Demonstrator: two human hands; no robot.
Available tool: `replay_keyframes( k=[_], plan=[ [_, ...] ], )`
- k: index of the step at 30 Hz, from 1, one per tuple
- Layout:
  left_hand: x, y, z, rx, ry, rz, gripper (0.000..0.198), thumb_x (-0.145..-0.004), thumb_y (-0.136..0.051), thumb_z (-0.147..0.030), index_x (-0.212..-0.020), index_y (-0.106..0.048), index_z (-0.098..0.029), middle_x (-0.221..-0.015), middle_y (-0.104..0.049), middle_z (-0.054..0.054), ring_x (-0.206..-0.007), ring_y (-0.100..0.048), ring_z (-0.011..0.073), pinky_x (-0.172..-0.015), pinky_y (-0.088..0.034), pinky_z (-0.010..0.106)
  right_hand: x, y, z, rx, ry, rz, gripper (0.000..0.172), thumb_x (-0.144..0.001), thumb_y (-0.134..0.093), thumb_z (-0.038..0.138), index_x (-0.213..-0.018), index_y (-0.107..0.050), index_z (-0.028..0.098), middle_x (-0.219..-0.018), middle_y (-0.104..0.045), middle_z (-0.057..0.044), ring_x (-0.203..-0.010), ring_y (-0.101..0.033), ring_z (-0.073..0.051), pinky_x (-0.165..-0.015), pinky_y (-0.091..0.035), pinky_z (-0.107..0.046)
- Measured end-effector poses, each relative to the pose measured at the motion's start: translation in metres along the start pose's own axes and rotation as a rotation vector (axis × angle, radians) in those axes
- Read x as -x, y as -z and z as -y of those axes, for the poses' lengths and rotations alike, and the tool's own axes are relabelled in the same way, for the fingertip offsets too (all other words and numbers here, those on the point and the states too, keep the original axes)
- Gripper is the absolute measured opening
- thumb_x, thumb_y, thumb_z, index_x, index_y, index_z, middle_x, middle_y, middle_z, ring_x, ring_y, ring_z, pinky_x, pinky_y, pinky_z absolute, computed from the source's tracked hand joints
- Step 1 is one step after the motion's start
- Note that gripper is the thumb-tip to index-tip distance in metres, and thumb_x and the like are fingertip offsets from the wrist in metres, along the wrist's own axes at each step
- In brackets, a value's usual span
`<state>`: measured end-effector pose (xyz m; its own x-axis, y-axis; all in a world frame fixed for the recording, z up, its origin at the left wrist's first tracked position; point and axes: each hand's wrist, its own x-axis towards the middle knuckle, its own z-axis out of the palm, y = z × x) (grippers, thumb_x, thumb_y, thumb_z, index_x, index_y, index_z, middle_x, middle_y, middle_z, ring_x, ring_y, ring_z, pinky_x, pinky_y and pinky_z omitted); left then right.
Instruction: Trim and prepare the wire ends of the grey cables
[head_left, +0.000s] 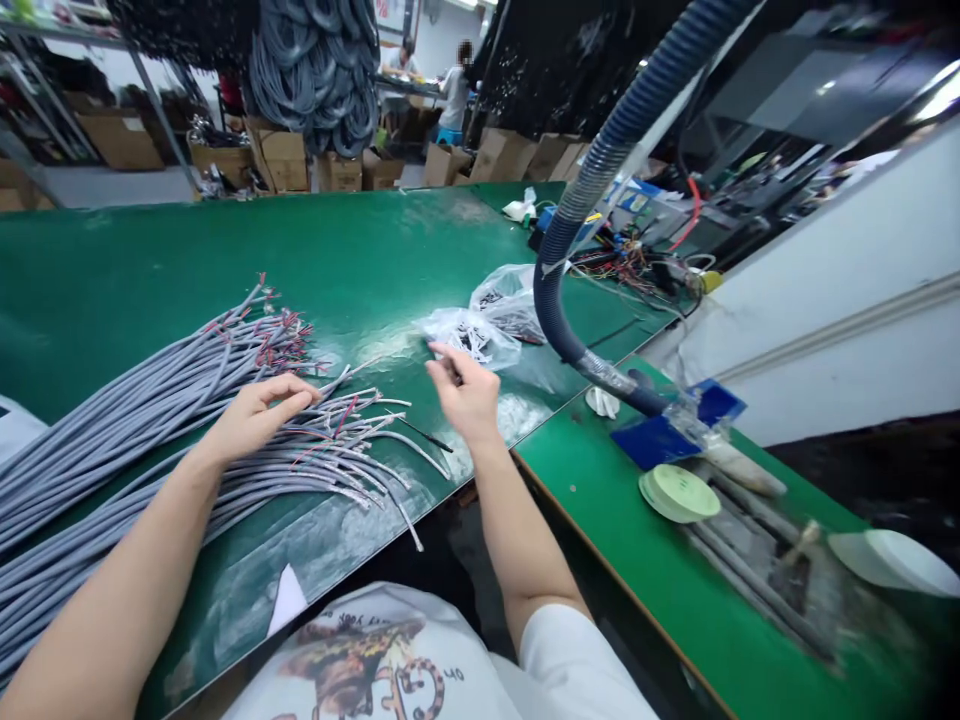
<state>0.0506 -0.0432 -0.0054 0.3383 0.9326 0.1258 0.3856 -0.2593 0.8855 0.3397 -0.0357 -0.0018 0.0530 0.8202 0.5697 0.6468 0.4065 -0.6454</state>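
My left hand (259, 418) is closed, thumb and fingers pinched on the end of a grey cable (335, 383) that sticks out past the fingertips. Beneath it lies a loose bundle of grey cables (307, 468), their stripped ends fanned to the right. A second bundle of grey cables (172, 372), with red and dark wires bared at its tips, rests just behind. My right hand (466, 392) hovers right of the cable ends, its fingers curled together; anything between them is too small to name. Clear plastic bags (480, 335) of small dark and white pieces lie just beyond it.
A dark corrugated hose (559, 250) arches down to a blue hood (660, 432) on the right-hand green bench. Beside that stands a pale green round dish (679, 493). Tangled wires (626, 258) lie at the back right. Cardboard boxes (281, 158) and two people are beyond the green table (150, 250).
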Motion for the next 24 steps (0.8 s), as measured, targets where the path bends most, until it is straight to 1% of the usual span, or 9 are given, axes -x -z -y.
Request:
replay_keyframes(
  k=[3,4,7,9,13,16,20,22,24],
  plan=[
    [0.0,0.007,0.004,-0.171,0.061,0.216,0.04,-0.077,-0.06,-0.053,-0.091,-0.071,-0.018,-0.092,-0.071,0.007,-0.086,-0.063,0.0221,-0.082,-0.048,0.031,-0.02,0.023,-0.045,0.285,-0.187,-0.085,0.035,-0.078,-0.06,0.029,-0.11,-0.067,0.016,-0.104,-0.067,-0.012,-0.091,-0.062,-0.024,-0.085,-0.049,-0.039],
    [-0.001,0.006,0.005,-0.201,0.059,0.278,0.039,-0.077,-0.059,-0.053,-0.092,-0.071,-0.019,-0.093,-0.071,0.007,-0.086,-0.064,0.0217,-0.082,-0.049,0.03,-0.023,0.028,-0.055,0.318,-0.234,-0.121,0.037,-0.076,-0.062,0.03,-0.11,-0.066,0.015,-0.104,-0.066,-0.013,-0.091,-0.061,-0.025,-0.085,-0.049,-0.04],
    [-0.003,0.002,0.011,-0.247,-0.017,0.387,0.035,-0.079,-0.058,-0.051,-0.089,-0.072,-0.02,-0.094,-0.071,0.006,-0.089,-0.063,0.0197,-0.084,-0.048,0.028,-0.017,0.032,-0.062,0.211,-0.243,-0.191,0.034,-0.077,-0.059,0.035,-0.104,-0.067,0.015,-0.091,-0.067,-0.009,-0.082,-0.06,-0.02,-0.081,-0.049,-0.035],
    [-0.004,0.0,0.015,-0.257,-0.084,0.405,0.032,-0.08,-0.059,-0.049,-0.087,-0.073,-0.022,-0.092,-0.071,0.005,-0.088,-0.063,0.0186,-0.085,-0.047,0.028,-0.005,0.03,-0.049,0.07,-0.218,-0.168,0.029,-0.08,-0.057,0.036,-0.097,-0.069,0.015,-0.083,-0.067,-0.006,-0.075,-0.059,-0.017,-0.076,-0.049,-0.031],
    [-0.004,-0.001,0.016,-0.24,-0.164,0.369,0.025,-0.077,-0.065,-0.044,-0.083,-0.072,-0.022,-0.088,-0.07,0.005,-0.084,-0.062,0.0179,-0.083,-0.046,0.028,0.017,0.02,-0.007,-0.2,-0.223,-0.038,0.023,-0.08,-0.059,0.034,-0.087,-0.07,0.015,-0.078,-0.067,-0.004,-0.068,-0.057,-0.014,-0.066,-0.047,-0.026],
    [0.0,0.0,0.01,-0.17,-0.137,0.281,0.023,-0.079,-0.063,-0.041,-0.082,-0.069,-0.019,-0.082,-0.067,0.005,-0.079,-0.06,0.0161,-0.079,-0.046,0.026,0.028,0.012,0.024,-0.391,-0.266,0.103,0.021,-0.08,-0.061,0.034,-0.085,-0.071,0.016,-0.067,-0.062,0.0,-0.058,-0.053,-0.011,-0.056,-0.043,-0.024],
    [0.005,0.002,0.001,0.008,-0.059,0.137,0.03,-0.081,-0.06,-0.044,-0.086,-0.065,-0.015,-0.076,-0.062,0.004,-0.065,-0.054,0.0123,-0.062,-0.045,0.022,0.039,-0.005,0.056,-0.575,-0.278,0.314,0.019,-0.079,-0.062,0.032,-0.081,-0.071,0.016,-0.057,-0.055,0.002,-0.048,-0.043,-0.007,-0.048,-0.037,-0.022],
    [0.006,0.002,-0.001,0.074,-0.059,0.103,0.032,-0.08,-0.061,-0.044,-0.086,-0.065,-0.013,-0.076,-0.061,0.004,-0.063,-0.053,0.0117,-0.059,-0.044,0.021,0.042,-0.016,0.068,-0.619,-0.278,0.373,0.018,-0.078,-0.063,0.031,-0.079,-0.072,0.016,-0.056,-0.053,0.003,-0.047,-0.039,-0.007,-0.046,-0.035,-0.022],
    [0.007,0.003,-0.001,0.105,-0.087,0.087,0.032,-0.08,-0.062,-0.043,-0.087,-0.067,-0.012,-0.077,-0.062,0.005,-0.066,-0.054,0.0121,-0.062,-0.045,0.022,0.044,-0.028,0.076,-0.653,-0.297,0.392,0.017,-0.076,-0.063,0.031,-0.078,-0.072,0.016,-0.056,-0.052,0.003,-0.047,-0.038,-0.007,-0.046,-0.033,-0.022]
  ],
)
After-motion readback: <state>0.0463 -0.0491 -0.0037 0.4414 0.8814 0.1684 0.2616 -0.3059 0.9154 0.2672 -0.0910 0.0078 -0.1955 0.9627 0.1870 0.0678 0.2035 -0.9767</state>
